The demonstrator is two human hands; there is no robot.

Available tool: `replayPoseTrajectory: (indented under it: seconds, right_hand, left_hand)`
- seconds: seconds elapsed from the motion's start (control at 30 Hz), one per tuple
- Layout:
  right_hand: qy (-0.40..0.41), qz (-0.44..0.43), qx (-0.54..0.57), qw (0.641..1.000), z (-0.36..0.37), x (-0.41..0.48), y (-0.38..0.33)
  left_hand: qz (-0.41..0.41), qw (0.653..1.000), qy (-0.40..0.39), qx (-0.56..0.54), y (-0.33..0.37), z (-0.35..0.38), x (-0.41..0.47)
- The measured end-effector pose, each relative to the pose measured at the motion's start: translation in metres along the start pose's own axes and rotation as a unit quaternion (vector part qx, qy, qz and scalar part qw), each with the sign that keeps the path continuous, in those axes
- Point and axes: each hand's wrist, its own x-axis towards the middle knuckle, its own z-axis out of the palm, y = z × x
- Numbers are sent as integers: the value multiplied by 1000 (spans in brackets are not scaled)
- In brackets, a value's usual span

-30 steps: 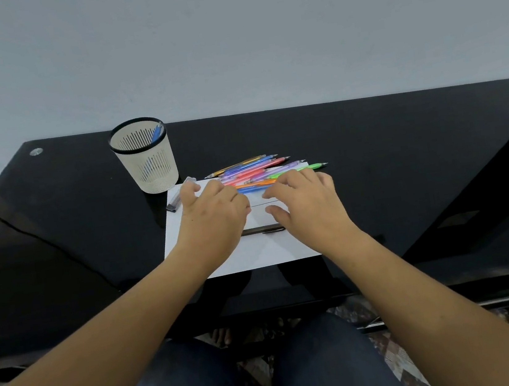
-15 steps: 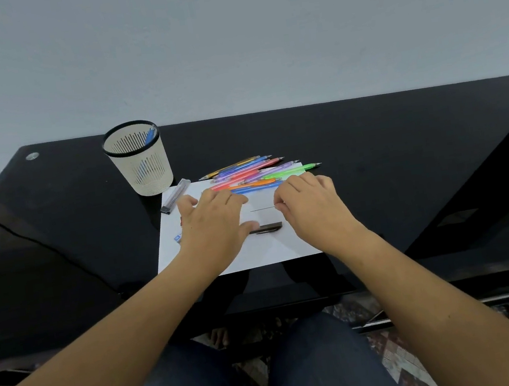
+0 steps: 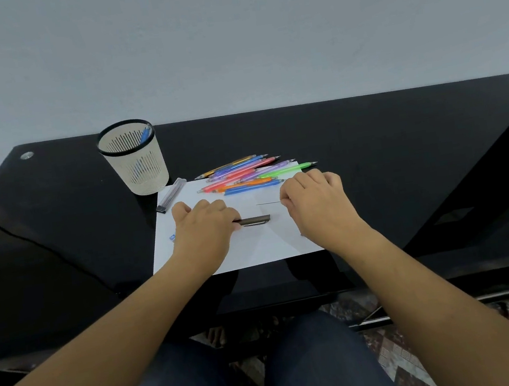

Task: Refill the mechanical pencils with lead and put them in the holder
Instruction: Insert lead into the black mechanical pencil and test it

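Observation:
A white sheet of paper lies on the black table. Several coloured mechanical pencils lie in a bunch along its far edge. My left hand holds a dark pencil flat on the paper by its left end. My right hand pinches a thin lead that points left above the paper. A clear lead case lies at the paper's far left corner. The cream mesh holder stands behind it with a blue pencil inside.
A small blue bit lies on the paper by my left wrist. The table's front edge runs just past the paper. My knees and a patterned floor are below. A grey wall rises behind the table.
Both hands have drawn apart. My right hand now pinches a lead clear of the pencils, and my left hand has closed on the dark pencil's left end.

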Motion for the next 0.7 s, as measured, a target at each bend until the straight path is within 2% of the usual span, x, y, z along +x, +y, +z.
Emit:
replayPoseTrajectory:
  seconds: [0.27,0.7]
  right_hand:
    - [2,-10,-31,999,0,-1,-9]
    - [-11,-10,-47,999,-4,3,-16]
  left_hand:
    - [-45,998,31,-19,-18,-3,-13]
    - [-56,997,49,-18,-29,-8,-19]
